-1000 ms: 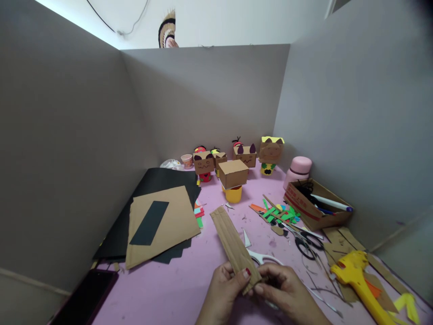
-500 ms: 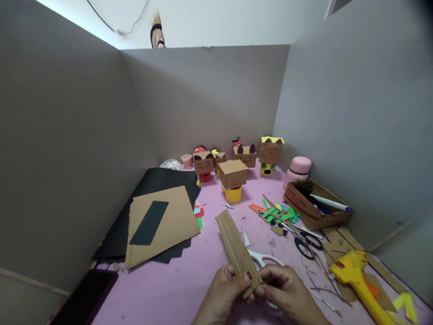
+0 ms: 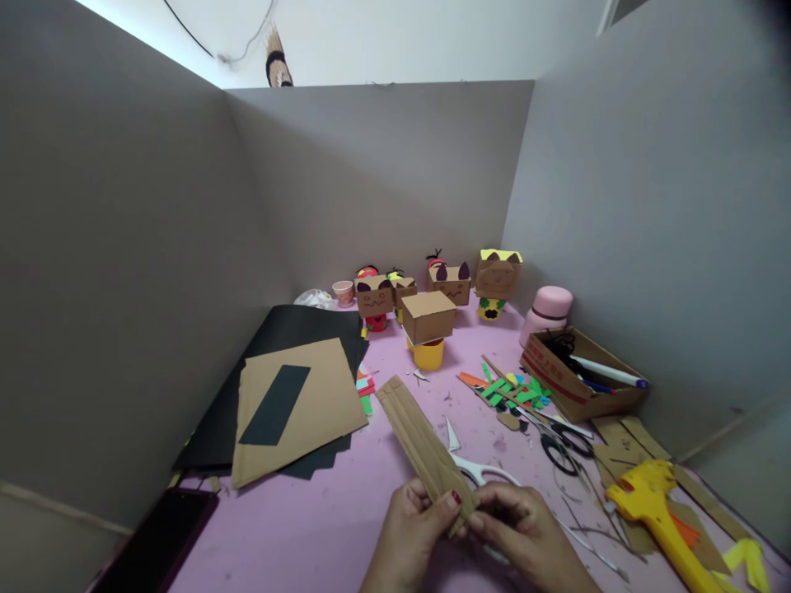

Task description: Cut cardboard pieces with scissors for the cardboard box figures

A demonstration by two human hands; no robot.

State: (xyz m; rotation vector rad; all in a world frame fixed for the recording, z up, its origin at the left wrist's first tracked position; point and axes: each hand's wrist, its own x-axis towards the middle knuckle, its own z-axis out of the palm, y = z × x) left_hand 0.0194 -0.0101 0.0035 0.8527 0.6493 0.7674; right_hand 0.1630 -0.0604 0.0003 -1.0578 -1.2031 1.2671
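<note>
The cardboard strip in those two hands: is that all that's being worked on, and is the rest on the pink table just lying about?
In hand:
- cardboard strip, pinched at its near end by the left hand and right hand

Lying about:
- white-handled scissors, just behind the hands
- black scissors
- yellow glue gun
- box-headed figures
- brown sheet on black paper
- box of pens

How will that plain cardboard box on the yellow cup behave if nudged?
The plain cardboard box overhangs the narrower yellow cup, so it would probably tip or slide off. It looks hollow and light; nothing visible fastens it.
</note>
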